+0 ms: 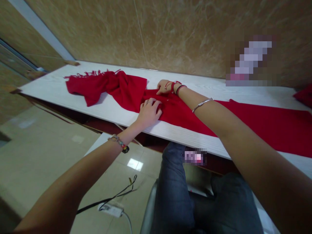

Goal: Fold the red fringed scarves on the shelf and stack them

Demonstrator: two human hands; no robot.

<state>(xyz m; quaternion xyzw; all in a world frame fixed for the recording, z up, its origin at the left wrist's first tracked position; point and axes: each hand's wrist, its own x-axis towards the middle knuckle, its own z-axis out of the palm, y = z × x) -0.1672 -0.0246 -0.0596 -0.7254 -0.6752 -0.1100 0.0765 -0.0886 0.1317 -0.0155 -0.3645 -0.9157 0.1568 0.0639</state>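
A long red scarf (255, 123) lies across the white table, flat on the right. Its left end is bunched into folds, with a fringe along the far side. My left hand (149, 112) rests on the cloth near the table's front edge, fingers apart and slightly bent, a ring on one of them. Just beyond it and to the right, my right hand (164, 87) is at the scarf's far edge, fingers curled in and closed on the fabric. The fingertips of this hand are partly hidden.
The narrow white table (46, 86) runs along a brown marbled wall (170, 35). Another piece of red cloth (304, 96) lies at the far right. Below, a white power strip (110, 209) and dark cables (117, 196) are on the tiled floor. My legs (173, 191) are under the table edge.
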